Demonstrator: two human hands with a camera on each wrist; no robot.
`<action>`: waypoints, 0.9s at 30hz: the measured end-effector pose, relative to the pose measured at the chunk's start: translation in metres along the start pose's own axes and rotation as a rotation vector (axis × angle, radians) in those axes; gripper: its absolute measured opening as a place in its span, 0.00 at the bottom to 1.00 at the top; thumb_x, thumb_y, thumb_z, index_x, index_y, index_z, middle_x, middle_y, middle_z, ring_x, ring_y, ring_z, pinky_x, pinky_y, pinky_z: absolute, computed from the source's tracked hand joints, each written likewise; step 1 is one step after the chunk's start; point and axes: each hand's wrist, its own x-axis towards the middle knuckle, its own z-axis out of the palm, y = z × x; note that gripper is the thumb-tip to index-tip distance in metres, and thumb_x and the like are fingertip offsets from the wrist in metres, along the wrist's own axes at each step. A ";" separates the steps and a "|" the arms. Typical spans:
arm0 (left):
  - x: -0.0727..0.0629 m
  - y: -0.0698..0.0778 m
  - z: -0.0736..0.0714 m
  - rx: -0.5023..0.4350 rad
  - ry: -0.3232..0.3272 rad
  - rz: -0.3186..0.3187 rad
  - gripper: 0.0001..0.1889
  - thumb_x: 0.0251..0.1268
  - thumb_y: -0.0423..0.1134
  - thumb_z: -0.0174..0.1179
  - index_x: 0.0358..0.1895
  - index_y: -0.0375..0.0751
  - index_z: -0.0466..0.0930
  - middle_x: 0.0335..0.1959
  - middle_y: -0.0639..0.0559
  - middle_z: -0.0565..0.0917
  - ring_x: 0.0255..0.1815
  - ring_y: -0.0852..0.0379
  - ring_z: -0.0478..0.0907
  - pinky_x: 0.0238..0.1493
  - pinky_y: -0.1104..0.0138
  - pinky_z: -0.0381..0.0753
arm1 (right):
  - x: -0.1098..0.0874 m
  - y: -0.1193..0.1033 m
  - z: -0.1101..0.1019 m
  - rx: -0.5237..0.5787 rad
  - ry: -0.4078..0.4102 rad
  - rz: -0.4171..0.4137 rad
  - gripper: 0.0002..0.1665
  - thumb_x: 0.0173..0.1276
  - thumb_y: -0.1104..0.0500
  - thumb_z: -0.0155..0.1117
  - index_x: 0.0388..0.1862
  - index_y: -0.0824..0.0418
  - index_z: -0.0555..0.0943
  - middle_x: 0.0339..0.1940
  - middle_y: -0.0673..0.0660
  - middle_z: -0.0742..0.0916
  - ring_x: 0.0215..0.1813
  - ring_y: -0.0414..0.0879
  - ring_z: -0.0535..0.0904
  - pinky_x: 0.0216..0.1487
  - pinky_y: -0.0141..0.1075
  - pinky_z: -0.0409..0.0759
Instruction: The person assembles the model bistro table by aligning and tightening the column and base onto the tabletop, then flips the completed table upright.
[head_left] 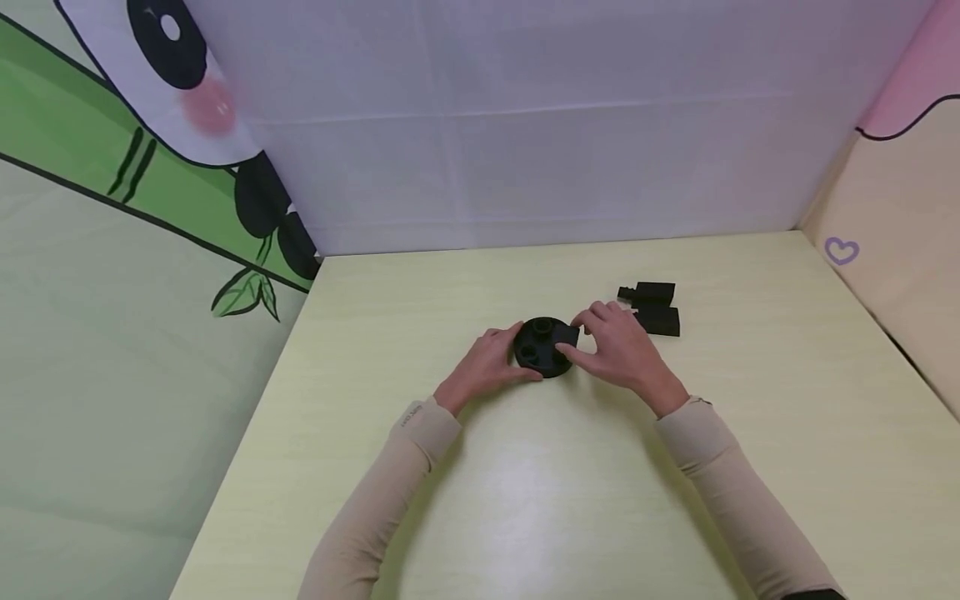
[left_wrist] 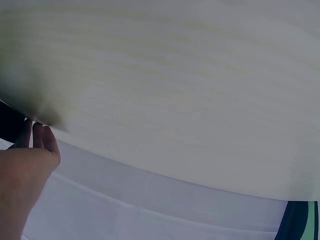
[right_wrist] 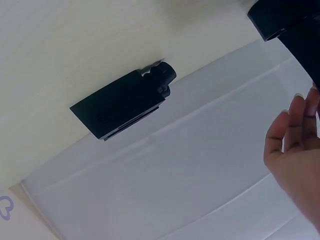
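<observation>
A round black disc with several round sockets in its face lies over the pale table. My left hand grips its left edge, with the thumb along the near rim and the fingers on the far side. In the left wrist view, the fingertips of the left hand touch the dark disc at the frame's edge. At the disc's right side my right hand pinches a small black block between thumb and fingers. The right wrist view has the right hand beside that dark block, partly cut off.
Two more black blocks with knobbed ends, a far one and a near one, lie right of the disc, just beyond the right hand. A pale cloth wall rises behind the table; printed cloth hangs at both sides.
</observation>
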 end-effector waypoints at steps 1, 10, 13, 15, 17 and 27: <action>0.000 0.000 0.000 -0.002 -0.001 -0.003 0.53 0.59 0.61 0.74 0.81 0.39 0.60 0.70 0.43 0.76 0.70 0.42 0.69 0.68 0.50 0.71 | 0.000 -0.001 0.001 -0.003 0.002 0.001 0.26 0.66 0.44 0.74 0.44 0.66 0.85 0.38 0.61 0.83 0.41 0.57 0.76 0.47 0.54 0.76; 0.000 0.002 -0.001 0.000 -0.002 -0.017 0.53 0.59 0.61 0.74 0.81 0.37 0.59 0.71 0.42 0.75 0.71 0.41 0.68 0.69 0.50 0.70 | 0.003 -0.008 0.002 -0.034 -0.005 0.015 0.25 0.67 0.44 0.72 0.43 0.67 0.83 0.38 0.60 0.82 0.41 0.58 0.76 0.46 0.53 0.75; 0.000 0.002 -0.002 -0.001 -0.002 -0.018 0.54 0.59 0.60 0.75 0.81 0.36 0.58 0.71 0.41 0.75 0.71 0.41 0.68 0.69 0.50 0.70 | 0.005 -0.009 0.003 -0.032 -0.005 0.028 0.30 0.67 0.40 0.72 0.46 0.67 0.83 0.40 0.61 0.83 0.43 0.59 0.76 0.48 0.54 0.75; 0.000 0.002 -0.001 0.003 -0.004 -0.012 0.54 0.59 0.60 0.74 0.81 0.36 0.59 0.71 0.41 0.75 0.71 0.40 0.68 0.69 0.50 0.70 | 0.005 -0.008 0.003 -0.012 -0.030 0.028 0.32 0.68 0.41 0.71 0.54 0.67 0.83 0.43 0.62 0.82 0.45 0.60 0.75 0.50 0.55 0.74; 0.000 0.001 -0.001 0.009 -0.003 -0.007 0.54 0.59 0.61 0.74 0.81 0.36 0.59 0.71 0.41 0.75 0.71 0.40 0.68 0.69 0.50 0.70 | 0.006 -0.007 0.003 0.019 -0.061 0.017 0.34 0.70 0.43 0.69 0.64 0.66 0.80 0.48 0.63 0.81 0.47 0.60 0.75 0.51 0.55 0.74; 0.000 0.003 0.000 0.024 -0.006 -0.023 0.54 0.59 0.61 0.74 0.81 0.37 0.59 0.70 0.41 0.76 0.70 0.41 0.69 0.69 0.51 0.70 | 0.010 -0.005 0.007 0.055 -0.094 0.042 0.32 0.73 0.42 0.68 0.63 0.64 0.81 0.49 0.63 0.80 0.48 0.59 0.74 0.50 0.54 0.73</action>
